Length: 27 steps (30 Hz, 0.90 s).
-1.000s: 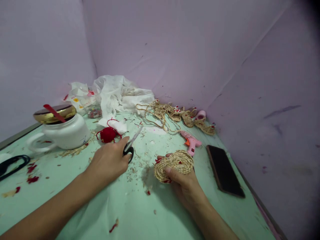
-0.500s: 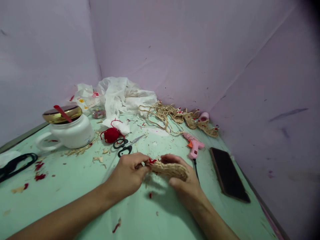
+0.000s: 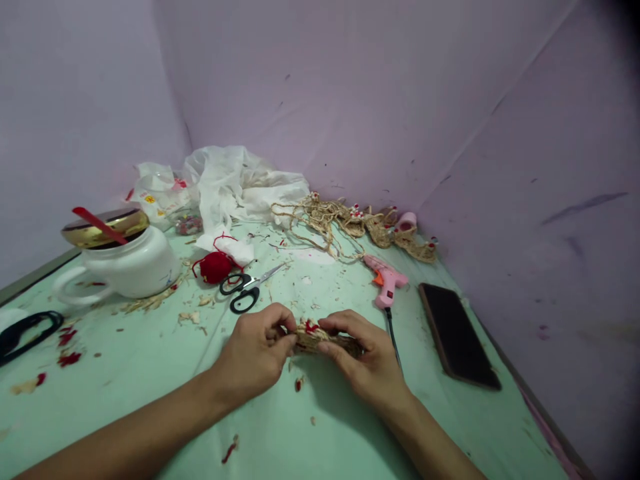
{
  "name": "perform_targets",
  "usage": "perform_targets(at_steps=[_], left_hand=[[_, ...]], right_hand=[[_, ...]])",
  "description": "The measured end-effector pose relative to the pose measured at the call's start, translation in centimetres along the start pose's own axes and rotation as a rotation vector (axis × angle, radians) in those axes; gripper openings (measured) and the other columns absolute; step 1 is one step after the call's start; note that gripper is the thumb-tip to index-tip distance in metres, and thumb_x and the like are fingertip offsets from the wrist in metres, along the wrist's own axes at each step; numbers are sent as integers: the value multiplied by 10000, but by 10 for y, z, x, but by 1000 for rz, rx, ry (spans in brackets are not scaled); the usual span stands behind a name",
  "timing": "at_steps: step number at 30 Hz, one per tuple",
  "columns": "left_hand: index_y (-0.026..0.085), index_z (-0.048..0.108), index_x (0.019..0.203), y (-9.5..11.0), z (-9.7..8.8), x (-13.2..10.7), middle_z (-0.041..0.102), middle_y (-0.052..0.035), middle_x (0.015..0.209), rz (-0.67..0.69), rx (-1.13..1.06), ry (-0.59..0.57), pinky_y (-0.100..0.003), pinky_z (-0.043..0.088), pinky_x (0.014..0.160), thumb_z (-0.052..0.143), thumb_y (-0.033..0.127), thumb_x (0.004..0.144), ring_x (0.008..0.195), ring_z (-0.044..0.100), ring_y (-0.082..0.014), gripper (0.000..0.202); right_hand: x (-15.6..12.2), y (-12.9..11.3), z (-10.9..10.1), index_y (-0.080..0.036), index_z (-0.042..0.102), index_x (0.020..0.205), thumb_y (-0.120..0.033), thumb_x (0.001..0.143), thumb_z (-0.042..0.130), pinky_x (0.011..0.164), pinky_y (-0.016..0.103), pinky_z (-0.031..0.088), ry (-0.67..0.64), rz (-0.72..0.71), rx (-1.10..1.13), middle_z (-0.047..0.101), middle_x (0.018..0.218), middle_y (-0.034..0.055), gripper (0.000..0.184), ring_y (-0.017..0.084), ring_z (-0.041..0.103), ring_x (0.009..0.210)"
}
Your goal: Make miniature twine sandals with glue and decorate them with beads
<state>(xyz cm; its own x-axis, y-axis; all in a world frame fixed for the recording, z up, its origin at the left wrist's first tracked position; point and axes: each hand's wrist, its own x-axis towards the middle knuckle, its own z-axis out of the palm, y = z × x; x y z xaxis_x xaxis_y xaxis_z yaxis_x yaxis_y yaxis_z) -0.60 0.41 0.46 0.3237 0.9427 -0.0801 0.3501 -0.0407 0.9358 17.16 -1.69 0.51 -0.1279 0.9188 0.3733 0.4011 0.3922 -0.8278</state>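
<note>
Between my two hands, just above the table, is a small braided straw slipper (image 3: 309, 342) with a tuft of red yarn (image 3: 311, 327) on its upper side. My left hand (image 3: 260, 350) pinches its left end between thumb and fingers. On the right end, my right hand (image 3: 371, 360) grips with the thumb below and the fingers over the top, hiding part of it. Black-handled scissors (image 3: 245, 291) lie just beyond my left hand, beside a ball of red yarn (image 3: 217, 267). A pink glue gun (image 3: 387, 280) lies beyond my right hand.
A phone (image 3: 457, 337) lies at the right. Left stands a white mug (image 3: 133, 267) with a gold lid (image 3: 105, 228). White plastic bags (image 3: 235, 187), loose straw cord (image 3: 325, 230) and several straw slippers (image 3: 383, 230) line the wall. Yarn and straw scraps litter the green table (image 3: 165, 373).
The straw slipper has turned, so its red yarn now sits nearer its middle. My right fingers have closed in on its right part. The view has shifted slightly.
</note>
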Motion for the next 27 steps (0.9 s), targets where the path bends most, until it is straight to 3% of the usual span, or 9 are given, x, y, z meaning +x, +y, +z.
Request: perform_targets(at_steps=[4,9,19,27], left_hand=[[191,507,835,2,-3,-2,544,43,591,85,145,-10,-199,385,479,524,247,740,512,502,-95,111],[189,564,758,2,-5,-5,560,34,600,258,349,28,-198,388,527,501,182,749,530,487,-86,63],[184,548,748,2,-3,-4,553,35,599,191,307,-14,-190,400,525,495,197,765,542,507,-87,57],[178,541,718,2,-1,-4,524,49,565,228,297,0,-177,371,490,503,162,741,499,475,-73,48]], right_hand=[[-1,2,0,-219,651,831,-192,725,643,632,270,468,-35,54,21,644,786,24,109,161,603,718],[-2,-1,0,-226,639,845,-181,741,622,652,289,454,-120,44,21,620,769,25,115,169,582,737],[-1,-4,-2,-212,595,842,-144,751,583,647,276,425,-143,111,-15,599,794,19,115,160,552,738],[-3,-6,0,-203,554,802,-90,754,524,634,275,381,-152,85,-58,554,770,12,126,154,509,728]])
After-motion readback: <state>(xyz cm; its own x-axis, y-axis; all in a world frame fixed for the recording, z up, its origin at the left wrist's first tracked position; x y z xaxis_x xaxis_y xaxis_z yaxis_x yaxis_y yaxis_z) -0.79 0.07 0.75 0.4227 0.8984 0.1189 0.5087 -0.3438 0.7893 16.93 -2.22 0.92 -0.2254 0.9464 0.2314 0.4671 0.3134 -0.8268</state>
